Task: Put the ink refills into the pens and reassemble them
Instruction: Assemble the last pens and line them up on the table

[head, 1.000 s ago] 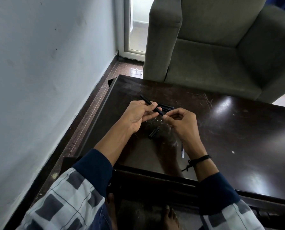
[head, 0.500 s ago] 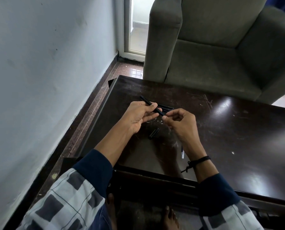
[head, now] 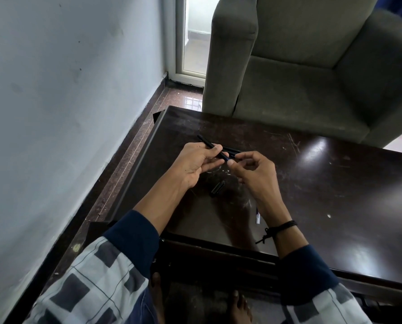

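A black pen barrel (head: 207,142) slants up to the left above the dark table (head: 324,183); my left hand (head: 195,162) grips it between thumb and fingers. My right hand (head: 253,171) pinches the barrel's lower end, where a small dark piece shows at the fingertips. More black pen parts (head: 231,150) lie on the table just behind the hands. A short black cap (head: 218,188) rests on the table under the hands. A thin clear ink refill (head: 257,216) lies beside my right wrist.
A grey armchair (head: 300,78) stands right behind the table's far edge. A pale wall (head: 66,101) runs along the left, with a strip of tiled floor (head: 125,164) between it and the table. My bare feet (head: 239,307) show under the table's near edge.
My right fingers have shifted slightly at the barrel's lower end. Both hands stay in the same place over the table.
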